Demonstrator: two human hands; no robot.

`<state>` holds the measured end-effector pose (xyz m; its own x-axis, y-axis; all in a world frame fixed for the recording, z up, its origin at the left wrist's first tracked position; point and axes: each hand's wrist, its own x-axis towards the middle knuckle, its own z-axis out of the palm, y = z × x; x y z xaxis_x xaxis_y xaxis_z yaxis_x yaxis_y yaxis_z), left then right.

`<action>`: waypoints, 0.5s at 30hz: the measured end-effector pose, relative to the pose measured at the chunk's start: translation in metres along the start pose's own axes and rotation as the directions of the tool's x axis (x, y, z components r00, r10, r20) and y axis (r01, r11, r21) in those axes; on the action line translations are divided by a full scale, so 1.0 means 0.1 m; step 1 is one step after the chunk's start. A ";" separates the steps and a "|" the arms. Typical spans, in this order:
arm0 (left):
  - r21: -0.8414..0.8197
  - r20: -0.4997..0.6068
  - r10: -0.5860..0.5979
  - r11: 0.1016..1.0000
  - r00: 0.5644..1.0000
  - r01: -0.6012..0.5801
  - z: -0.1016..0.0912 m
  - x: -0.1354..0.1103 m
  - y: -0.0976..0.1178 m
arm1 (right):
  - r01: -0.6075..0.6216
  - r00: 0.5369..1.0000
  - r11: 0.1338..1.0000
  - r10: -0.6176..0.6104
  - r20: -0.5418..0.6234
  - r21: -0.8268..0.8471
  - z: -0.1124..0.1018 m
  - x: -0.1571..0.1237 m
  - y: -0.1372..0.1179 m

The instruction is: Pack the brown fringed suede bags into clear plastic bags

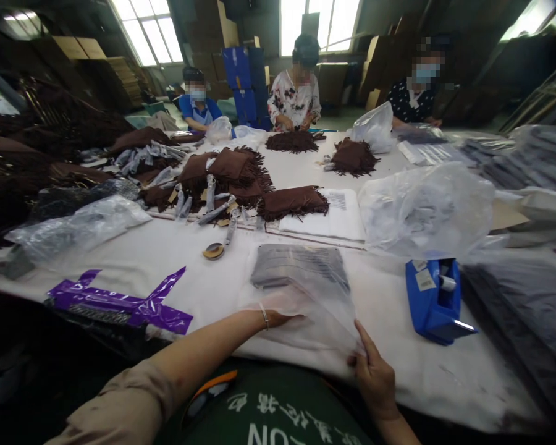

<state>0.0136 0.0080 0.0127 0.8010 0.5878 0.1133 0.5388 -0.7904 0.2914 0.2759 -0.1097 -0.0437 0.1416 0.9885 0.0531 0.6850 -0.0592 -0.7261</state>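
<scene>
A clear plastic bag [324, 321] lies on the white-covered table in front of me, its mouth toward my body. Inside its far end, a flat grey folded piece [287, 266] shows through printed lines. My left hand [290, 306] reaches into the bag up to the bracelet at the wrist. Its fingers look stretched out through the hazy plastic, with their tips blurred. At the near right corner, my right hand [373, 371] pinches the bag's edge between thumb and fingers.
A blue tape dispenser [433, 303] stands at right. Purple tape [120, 303] crosses the table's left edge. Ahead lie brown fringed scarves [294, 203], a tape roll [213, 250] and a large plastic bag [426, 210]. Three people work across the table.
</scene>
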 end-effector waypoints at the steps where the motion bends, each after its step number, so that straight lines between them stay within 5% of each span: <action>1: 0.012 -0.008 -0.005 1.000 1.000 0.005 0.01 0.07 -0.02 | -0.011 1.000 1.000 0.011 -0.001 0.003 0.01 0.00 0.00; 5: 0.071 -0.100 -0.130 0.988 0.986 0.137 0.09 0.21 0.03 | -0.100 0.995 0.994 0.099 0.022 0.047 -0.03 0.00 -0.03; 8: 0.074 -0.210 -0.090 0.991 0.974 0.108 0.05 -0.09 0.20 | -0.129 0.991 0.992 0.129 0.021 0.000 -0.14 0.01 -0.07; 12: 0.099 -0.247 0.274 0.961 0.929 -0.257 -0.28 -0.88 0.46 | 0.092 0.991 0.987 -0.103 -0.084 -0.132 -0.27 0.11 -0.11; 15: 0.183 -0.246 0.161 0.976 0.956 -0.118 -0.54 -1.23 0.51 | 0.309 0.941 0.935 -0.327 -0.086 -0.176 -0.28 0.23 -0.16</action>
<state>-0.0717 -0.0953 0.0654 0.7882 0.4766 0.3894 0.4793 -0.8722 0.0973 0.2880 -0.0902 -0.0114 -0.0294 0.9376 0.3464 0.8101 0.2254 -0.5413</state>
